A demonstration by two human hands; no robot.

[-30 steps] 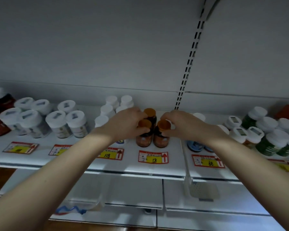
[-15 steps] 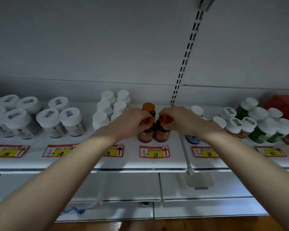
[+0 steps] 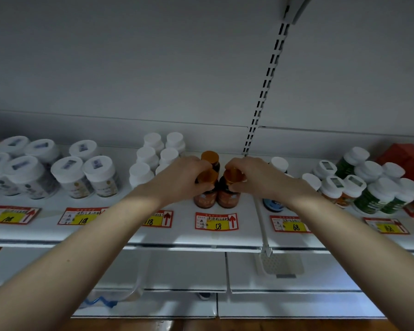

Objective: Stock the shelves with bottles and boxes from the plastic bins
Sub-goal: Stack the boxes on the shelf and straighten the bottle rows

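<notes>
On the shelf (image 3: 129, 232), past the big white-capped jars (image 3: 72, 173) and the small white bottles (image 3: 151, 154), the left hand (image 3: 182, 177) curls over the orange cap of the left brown bottle (image 3: 205, 199), thumb tucked under the rim. Close beside it stands the right brown bottle (image 3: 228, 199), its cap pinched by the right hand (image 3: 256, 175); a third bottle (image 3: 210, 158) sits behind. Both front ones stand upright above the price tag (image 3: 216, 221). Since a second ago almost nothing has moved: same grips, same spot. I'd say the pair is placed and only being squared up, so letting go comes next. Green bottles (image 3: 373, 197) fill the right end.
</notes>
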